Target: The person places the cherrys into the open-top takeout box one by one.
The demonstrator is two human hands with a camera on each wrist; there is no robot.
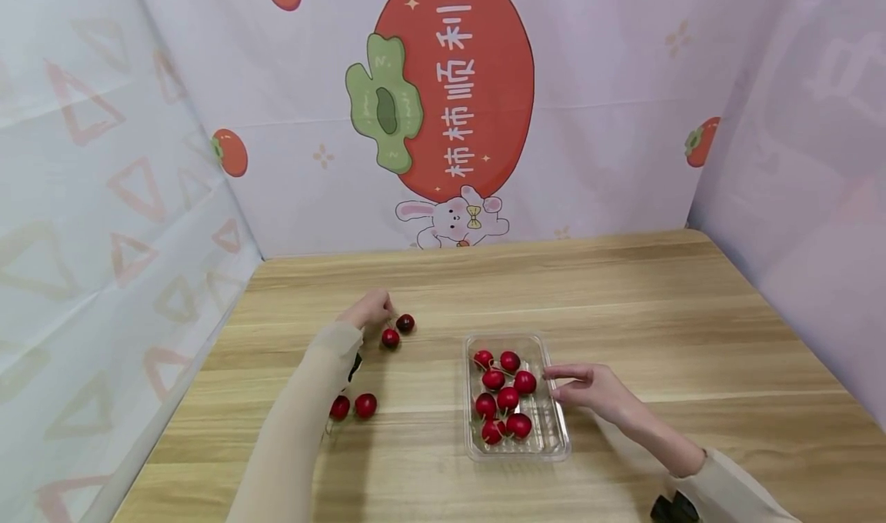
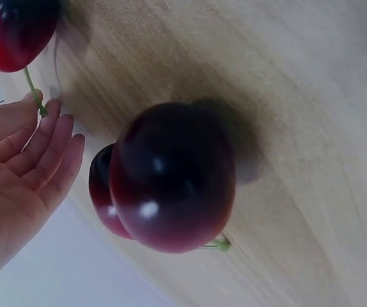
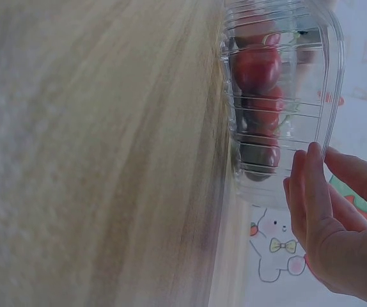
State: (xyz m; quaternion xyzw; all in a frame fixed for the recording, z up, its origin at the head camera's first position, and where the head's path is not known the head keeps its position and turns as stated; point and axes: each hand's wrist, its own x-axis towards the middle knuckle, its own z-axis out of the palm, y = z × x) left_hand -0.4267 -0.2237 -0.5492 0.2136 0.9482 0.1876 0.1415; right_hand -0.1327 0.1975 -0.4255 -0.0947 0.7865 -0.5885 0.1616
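Left hand (image 1: 370, 308): reaches to the far pair of cherries (image 1: 398, 331); in the left wrist view the fingers (image 2: 39, 144) lie nearly straight, and a fingertip touches the green stem (image 2: 35, 94) of one cherry. No closed pinch is visible.
Right hand (image 1: 588, 391): rests just beside the right wall of the tray (image 1: 554, 431); fingers extended and relaxed, tips at or near the rim, holding nothing.
Cherry locations: eight or so in the tray; one pair near the left hand; a second pair (image 1: 353, 407) beside the left forearm.
Risk, rolling: the cherries are round and glossy; a nudge could likely send a loose one across the smooth table (image 1: 692, 315).
Risk, stem: the stem is thin; a lift by a weak hold could likely slip.
Risk, tray: the thin, light plastic could likely slide or tip if pushed sideways.
Materials: the tray is clear, ribbed and rectangular; the table shows a pale wood grain; the cherries are dark red and shiny.
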